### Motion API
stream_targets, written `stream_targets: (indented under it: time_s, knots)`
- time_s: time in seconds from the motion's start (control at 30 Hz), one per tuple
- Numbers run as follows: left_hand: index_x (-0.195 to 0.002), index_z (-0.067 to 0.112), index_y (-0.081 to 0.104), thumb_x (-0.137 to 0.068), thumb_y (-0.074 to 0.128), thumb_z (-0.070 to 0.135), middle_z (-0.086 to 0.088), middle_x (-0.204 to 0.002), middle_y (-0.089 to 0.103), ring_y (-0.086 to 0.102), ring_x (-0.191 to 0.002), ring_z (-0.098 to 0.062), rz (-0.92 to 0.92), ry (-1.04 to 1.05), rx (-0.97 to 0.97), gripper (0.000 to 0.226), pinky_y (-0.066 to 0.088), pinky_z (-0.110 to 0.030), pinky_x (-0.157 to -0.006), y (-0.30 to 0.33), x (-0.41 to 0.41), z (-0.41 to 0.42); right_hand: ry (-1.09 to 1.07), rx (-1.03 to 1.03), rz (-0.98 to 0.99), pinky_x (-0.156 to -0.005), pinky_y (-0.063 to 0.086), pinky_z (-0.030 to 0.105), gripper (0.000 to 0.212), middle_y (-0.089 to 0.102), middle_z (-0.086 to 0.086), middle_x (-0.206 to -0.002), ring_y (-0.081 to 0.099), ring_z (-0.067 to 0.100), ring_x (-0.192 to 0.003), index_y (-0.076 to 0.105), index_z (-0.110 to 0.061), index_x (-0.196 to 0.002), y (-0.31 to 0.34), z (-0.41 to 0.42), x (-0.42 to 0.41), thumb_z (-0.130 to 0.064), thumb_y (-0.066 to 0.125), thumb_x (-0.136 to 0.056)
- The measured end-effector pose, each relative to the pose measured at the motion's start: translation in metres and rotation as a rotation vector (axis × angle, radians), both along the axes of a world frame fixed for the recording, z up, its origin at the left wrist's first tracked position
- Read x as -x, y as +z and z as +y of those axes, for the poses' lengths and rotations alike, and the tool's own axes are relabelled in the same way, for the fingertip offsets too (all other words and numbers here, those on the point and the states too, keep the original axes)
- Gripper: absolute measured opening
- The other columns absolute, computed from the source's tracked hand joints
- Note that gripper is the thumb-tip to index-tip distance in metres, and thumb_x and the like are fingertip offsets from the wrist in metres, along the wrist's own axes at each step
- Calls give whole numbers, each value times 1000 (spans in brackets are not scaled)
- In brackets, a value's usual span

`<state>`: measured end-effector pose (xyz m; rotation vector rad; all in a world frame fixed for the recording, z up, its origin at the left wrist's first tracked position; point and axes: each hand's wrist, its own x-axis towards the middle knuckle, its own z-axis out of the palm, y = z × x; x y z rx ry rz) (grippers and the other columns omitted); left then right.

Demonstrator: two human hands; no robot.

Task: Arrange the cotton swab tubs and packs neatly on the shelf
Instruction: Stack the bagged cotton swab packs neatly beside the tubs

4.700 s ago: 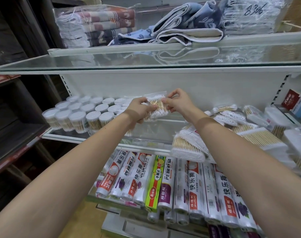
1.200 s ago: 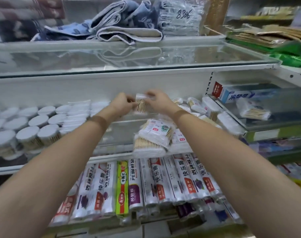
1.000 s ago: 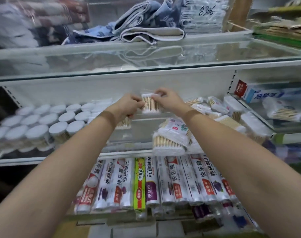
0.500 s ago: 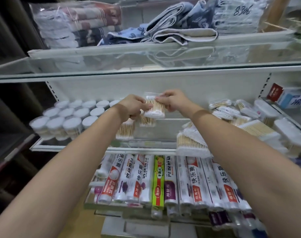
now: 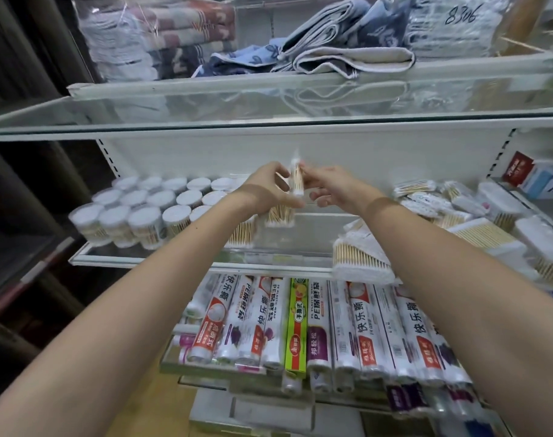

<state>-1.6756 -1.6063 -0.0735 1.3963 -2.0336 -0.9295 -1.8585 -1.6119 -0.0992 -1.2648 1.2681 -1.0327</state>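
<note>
A small clear pack of cotton swabs (image 5: 295, 181) stands on edge in the air above the middle of the glass shelf (image 5: 174, 258). My left hand (image 5: 270, 190) and my right hand (image 5: 333, 187) pinch it from either side. Under the hands, two or three swab packs (image 5: 279, 217) stand upright on the shelf. Round swab tubs (image 5: 136, 209) with white lids stand in rows on the shelf's left. Loose packs (image 5: 360, 258) and boxes of swabs lie heaped on its right.
Folded towels (image 5: 347, 55) lie on the glass shelf above. Rolls of plastic wrap (image 5: 300, 323) fill the shelf below. Red and blue boxes (image 5: 533, 178) stand at the far right. A dark rack stands to the left.
The pack between my hands has turned from face-on to edge-on and risen slightly. The view has swung back left from the right end of the shelf.
</note>
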Motion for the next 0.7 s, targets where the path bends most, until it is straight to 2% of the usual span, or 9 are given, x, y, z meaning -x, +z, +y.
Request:
stream_targets:
  time_s: [0.1, 0.2, 0.3, 0.4, 0.63, 0.7]
  knots:
    - [-121, 20, 55, -65, 92, 22, 0, -118, 60, 56, -81, -12, -66, -44, 97, 67, 44, -21, -57, -1, -5, -1, 39, -71, -80, -56, 36, 24, 45, 64, 4, -88, 46, 12, -60, 69, -15, -100, -2, -1, 3, -54, 47, -100]
    - [-122, 24, 50, -66, 91, 18, -2, -119, 54, 54, -99, -19, -109, -46, 237, 69, 43, -26, -71, -6, -9, -2, 80, -128, -162, -58, 38, 26, 46, 66, 1, -81, 51, 12, -59, 67, -17, -99, -4, 2, 2, -50, 36, -104]
    - [-128, 22, 47, -65, 90, 17, -3, -120, 49, 53, -100, -18, -52, 4, 334, 76, 44, -26, -76, -12, -10, -4, 108, -153, -215, -57, 33, 28, 47, 64, 2, -79, 48, 14, -60, 65, -17, -100, -7, 3, -2, -50, 32, -105]
    - [-129, 14, 51, -71, 88, 23, -2, -122, 52, 49, -104, -11, -71, -16, 428, 69, 39, -21, -86, -16, -15, -7, 89, -155, -215, -57, 31, 27, 47, 66, -1, -74, 47, 12, -59, 64, -19, -101, -10, 0, -3, -49, 28, -106]
    - [-119, 14, 56, -71, 88, 29, 4, -109, 56, 50, -95, -7, -45, -47, 504, 59, 36, -16, -72, -22, -18, -12, 50, -86, -167, -55, 36, 25, 33, 63, -1, -85, 48, 11, -63, 57, -28, -111, -16, -6, -3, -42, 27, -108]
    - [-117, 14, 57, -71, 88, 28, 5, -107, 57, 51, -94, -7, -53, -43, 511, 57, 36, -18, -73, -22, -18, -13, 70, -83, -175, -53, 37, 24, 33, 63, 0, -87, 49, 11, -63, 56, -27, -117, -18, -8, -2, -43, 28, -108]
